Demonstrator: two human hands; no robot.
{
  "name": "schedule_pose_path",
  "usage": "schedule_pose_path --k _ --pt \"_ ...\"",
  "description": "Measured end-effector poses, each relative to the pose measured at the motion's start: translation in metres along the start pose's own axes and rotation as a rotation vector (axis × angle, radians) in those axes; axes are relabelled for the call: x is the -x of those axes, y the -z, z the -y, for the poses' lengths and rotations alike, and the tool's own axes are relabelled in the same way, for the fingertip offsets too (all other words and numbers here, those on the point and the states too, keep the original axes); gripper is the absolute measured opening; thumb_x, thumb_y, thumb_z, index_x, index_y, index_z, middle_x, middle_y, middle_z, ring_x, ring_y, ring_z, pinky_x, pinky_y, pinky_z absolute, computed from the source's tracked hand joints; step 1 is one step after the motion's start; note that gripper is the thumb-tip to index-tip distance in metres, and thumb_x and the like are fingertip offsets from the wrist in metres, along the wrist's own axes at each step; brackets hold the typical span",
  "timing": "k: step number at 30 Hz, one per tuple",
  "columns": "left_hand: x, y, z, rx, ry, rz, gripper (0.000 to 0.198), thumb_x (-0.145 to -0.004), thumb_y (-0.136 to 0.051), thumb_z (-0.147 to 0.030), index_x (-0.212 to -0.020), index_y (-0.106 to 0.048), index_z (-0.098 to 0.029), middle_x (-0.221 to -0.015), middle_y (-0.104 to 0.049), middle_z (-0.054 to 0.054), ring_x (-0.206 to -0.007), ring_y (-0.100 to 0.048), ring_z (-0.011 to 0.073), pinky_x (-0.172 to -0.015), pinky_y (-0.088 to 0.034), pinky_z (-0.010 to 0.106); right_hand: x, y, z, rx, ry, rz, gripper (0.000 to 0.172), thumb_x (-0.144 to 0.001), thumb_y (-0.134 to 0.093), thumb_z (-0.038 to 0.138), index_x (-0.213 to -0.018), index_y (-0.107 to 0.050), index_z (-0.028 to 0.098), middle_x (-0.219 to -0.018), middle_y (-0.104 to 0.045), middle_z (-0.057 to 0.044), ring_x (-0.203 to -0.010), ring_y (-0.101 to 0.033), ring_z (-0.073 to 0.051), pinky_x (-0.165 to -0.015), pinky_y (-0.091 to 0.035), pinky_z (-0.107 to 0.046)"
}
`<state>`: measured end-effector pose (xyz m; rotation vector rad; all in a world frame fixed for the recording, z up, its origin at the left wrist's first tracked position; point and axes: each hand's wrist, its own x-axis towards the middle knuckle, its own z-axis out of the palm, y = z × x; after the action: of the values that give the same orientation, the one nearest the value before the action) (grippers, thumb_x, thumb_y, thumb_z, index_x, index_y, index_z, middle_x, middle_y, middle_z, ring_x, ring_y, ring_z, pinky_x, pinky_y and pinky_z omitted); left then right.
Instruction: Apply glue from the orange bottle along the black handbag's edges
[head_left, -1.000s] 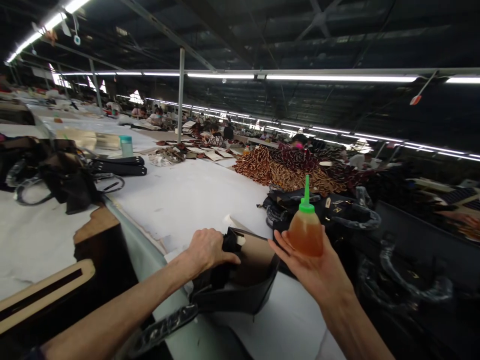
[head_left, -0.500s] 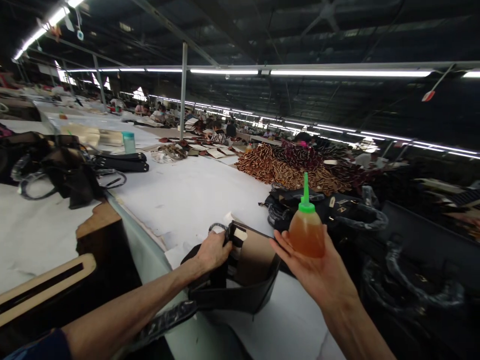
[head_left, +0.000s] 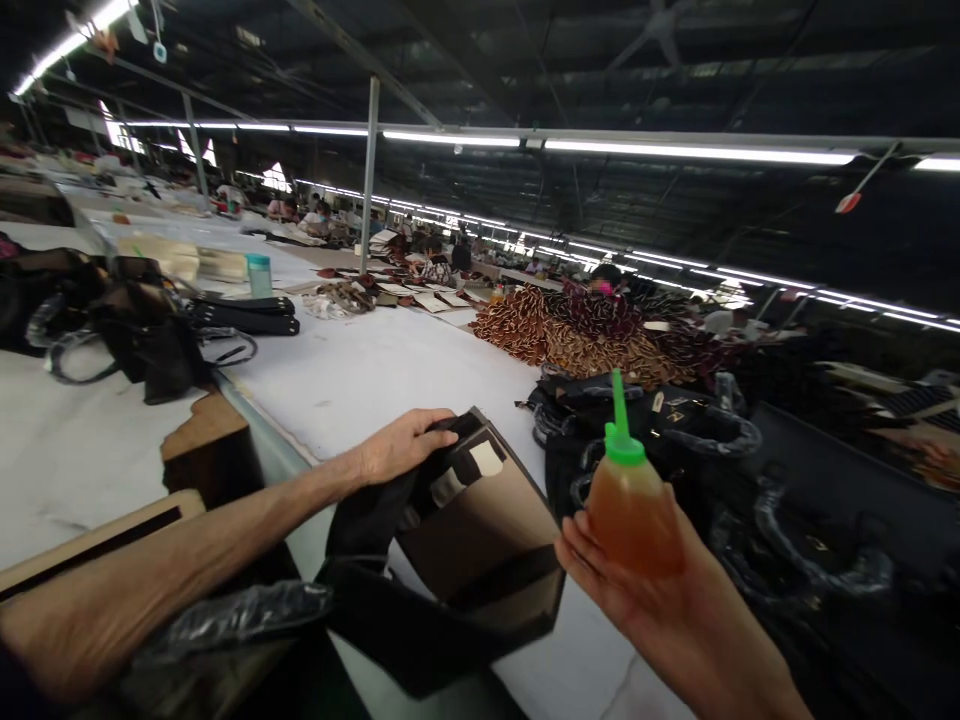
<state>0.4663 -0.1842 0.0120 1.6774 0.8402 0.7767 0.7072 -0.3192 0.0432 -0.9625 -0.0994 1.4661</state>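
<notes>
My left hand (head_left: 405,443) is closed on the upper edge of a black handbag (head_left: 420,640), which tilts so that its tan inside faces me. A pale patch shows on the bag's inner wall. In my right hand (head_left: 660,600) rests a squeeze bottle (head_left: 634,515) of amber liquid, with a green cap and a green nozzle pointing up. My right fingers curl around the bottle's lower part, near the bag's right edge. A plastic-wrapped handle (head_left: 240,615) lies at the bag's left, under my left forearm.
Black handbags with plastic-wrapped handles (head_left: 720,430) crowd the right side. Behind them is a heap of brown and maroon strips (head_left: 570,335). More black bags (head_left: 142,330) and a teal-lidded container (head_left: 259,275) stand left on the white worktable (head_left: 360,370). People sit farther back.
My left hand has lifted the bag's edge and tipped the bag open toward me. The bottle in my right hand has moved slightly lower and right, with the fingers more curled round it.
</notes>
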Motion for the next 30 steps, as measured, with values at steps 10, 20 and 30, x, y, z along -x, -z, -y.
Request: schedule_pose_path --k 10,20,30 --pt "0.079 0.032 0.018 -0.099 0.362 0.39 0.028 -0.071 -0.063 -0.035 -0.089 -0.069 -0.014 -0.077 -0.067 0.0 -0.07 -0.057 0.0155 -0.066 -0.044 0.023 0.015 0.033 -0.05 0.643 0.134 0.169 0.044 -0.081 -0.061 0.056 -0.106 -0.066 0.02 -0.077 -0.064 -0.004 -0.061 -0.052 -0.015 -0.044 -0.043 -0.021" --pt "0.097 0.02 0.047 0.08 0.411 0.436 0.025 -0.066 -0.069 -0.032 -0.086 -0.072 -0.017 -0.078 -0.069 -0.001 -0.072 -0.06 0.0152 -0.071 -0.047 0.023 -0.004 0.039 -0.067 1.056 0.351 0.221 0.047 -0.081 -0.057 0.058 -0.109 -0.055 0.021 -0.08 -0.067 -0.003 -0.054 -0.052 -0.016 -0.053 -0.044 -0.03" --pt "0.1 0.012 0.057 0.017 0.445 0.474 0.037 -0.068 -0.069 -0.037 -0.098 -0.072 -0.016 -0.094 -0.072 0.004 -0.086 -0.064 0.0218 -0.076 -0.05 0.026 -0.002 0.043 -0.064 1.242 0.483 0.106 0.055 -0.077 -0.06 0.06 -0.116 -0.048 0.023 -0.095 -0.064 -0.004 -0.073 -0.059 -0.021 -0.056 -0.049 -0.029"
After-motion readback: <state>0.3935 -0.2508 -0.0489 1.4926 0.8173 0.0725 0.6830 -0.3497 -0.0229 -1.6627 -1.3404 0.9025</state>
